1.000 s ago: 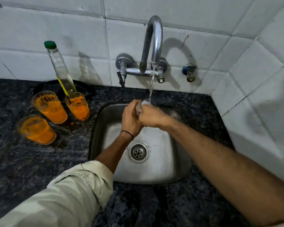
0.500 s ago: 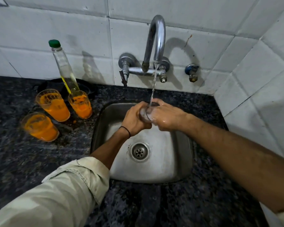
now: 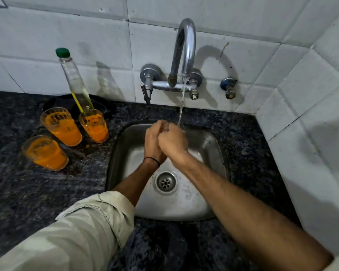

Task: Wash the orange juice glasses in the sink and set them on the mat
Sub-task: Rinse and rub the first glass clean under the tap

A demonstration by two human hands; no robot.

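- Across the lower and left frame runs the dark speckled counter (image 3: 27, 192); no mat can be identified with certainty, though a dark round object lies behind the bottle at upper left.
- At centre frame sits the steel sink (image 3: 213, 145), with the drain (image 3: 165, 181) open below the hands.
- At upper centre the chrome tap (image 3: 185, 47) is running; the water stream (image 3: 181, 106) falls onto the hands.
- At centre, over the basin, the left hand (image 3: 152, 141) and right hand (image 3: 172, 142) are pressed together, fingers curled round a clear glass (image 3: 182, 127), of which only a sliver of rim shows. Both forearms reach in from the bottom edge, the left with a rolled sleeve (image 3: 76, 227).
- At left frame three juice glasses (image 3: 62, 127) stand on the counter, unwashed, orange residue inside, close beside a green-capped bottle (image 3: 74, 81).
- Risk, by judgement: wet glass in wet hands may slip and strike the steel basin. A reach for the next glass could topple the tall bottle or its neighbours, these being crowded.
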